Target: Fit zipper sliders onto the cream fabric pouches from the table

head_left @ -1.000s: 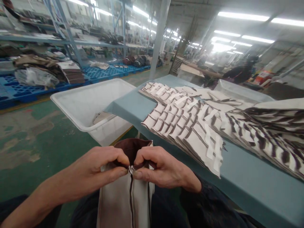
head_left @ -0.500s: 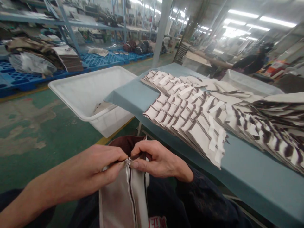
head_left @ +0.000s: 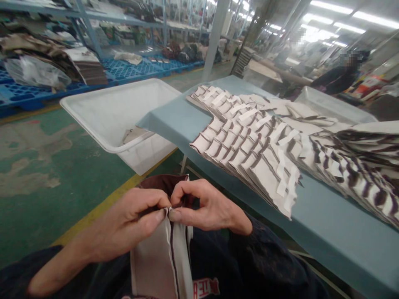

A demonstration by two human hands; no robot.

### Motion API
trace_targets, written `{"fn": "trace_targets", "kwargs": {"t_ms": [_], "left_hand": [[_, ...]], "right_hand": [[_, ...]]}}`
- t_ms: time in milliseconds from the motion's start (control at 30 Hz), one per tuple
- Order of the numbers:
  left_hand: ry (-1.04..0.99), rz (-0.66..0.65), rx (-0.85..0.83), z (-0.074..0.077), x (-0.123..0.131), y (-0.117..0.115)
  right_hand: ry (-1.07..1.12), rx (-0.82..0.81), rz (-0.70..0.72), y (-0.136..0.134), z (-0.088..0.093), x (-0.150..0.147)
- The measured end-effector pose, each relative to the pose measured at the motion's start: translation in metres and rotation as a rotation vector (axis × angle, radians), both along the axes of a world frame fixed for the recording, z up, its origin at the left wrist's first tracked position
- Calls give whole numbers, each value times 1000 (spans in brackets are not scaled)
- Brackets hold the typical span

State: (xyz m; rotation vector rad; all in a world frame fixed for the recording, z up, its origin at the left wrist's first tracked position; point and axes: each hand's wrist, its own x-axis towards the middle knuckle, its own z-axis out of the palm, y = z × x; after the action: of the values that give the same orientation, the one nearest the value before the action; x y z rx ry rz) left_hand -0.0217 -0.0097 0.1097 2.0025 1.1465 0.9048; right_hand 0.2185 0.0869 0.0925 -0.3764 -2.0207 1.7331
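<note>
A sewn fabric piece (head_left: 152, 261), beige on the side facing me and dark brown at its far inner part, hangs in front of my body. A dark-edged seam runs down its middle. My left hand (head_left: 140, 218) pinches the top edge just left of that seam, thumb against forefinger. Close beside it, my right hand (head_left: 205, 205) pinches the same edge right at the seam, fingers curled. The two thumbs almost meet. What lies between the fingertips is mostly hidden.
A blue-grey table (head_left: 168, 118) on my right bears overlapping rows of beige fabric pieces (head_left: 243, 145) with dark edges. A white plastic bin (head_left: 93, 110) stands beyond my hands, some fabric inside. Blue pallets (head_left: 124, 70) lie behind it. A person (head_left: 339, 79) is at the back right.
My left forearm has swung inward and its elbow sits lower. Both hands keep their pinch on the fabric's top edge. The camera view has shifted slightly.
</note>
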Motion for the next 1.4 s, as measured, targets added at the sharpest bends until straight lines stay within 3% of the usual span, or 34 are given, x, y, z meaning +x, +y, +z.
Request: {"fn": "trace_targets", "kwargs": {"t_ms": [200, 400, 567, 733, 867, 1067, 1200, 1400], "left_hand": [[-48, 18, 4, -13, -4, -1], [145, 96, 76, 2, 0, -10], [188, 49, 91, 11, -4, -14], [150, 22, 30, -2, -13, -10], [102, -46, -7, -7, -18, -5], [69, -58, -51, 1, -16, -2], [47, -67, -187, 1, -14, 2], [53, -100, -178, 0, -15, 8]], "right_hand": [[-6, 119, -46, -2, -4, 1], [-20, 388, -194, -10, -2, 0], [-60, 149, -224, -19, -1, -7], [-38, 32, -191, -21, -8, -13], [-39, 30, -165, -16, -3, -13], [-108, 37, -154, -16, 10, -8], [-76, -1, -113, -12, 7, -3], [1, 51, -45, -4, 2, 9]]}}
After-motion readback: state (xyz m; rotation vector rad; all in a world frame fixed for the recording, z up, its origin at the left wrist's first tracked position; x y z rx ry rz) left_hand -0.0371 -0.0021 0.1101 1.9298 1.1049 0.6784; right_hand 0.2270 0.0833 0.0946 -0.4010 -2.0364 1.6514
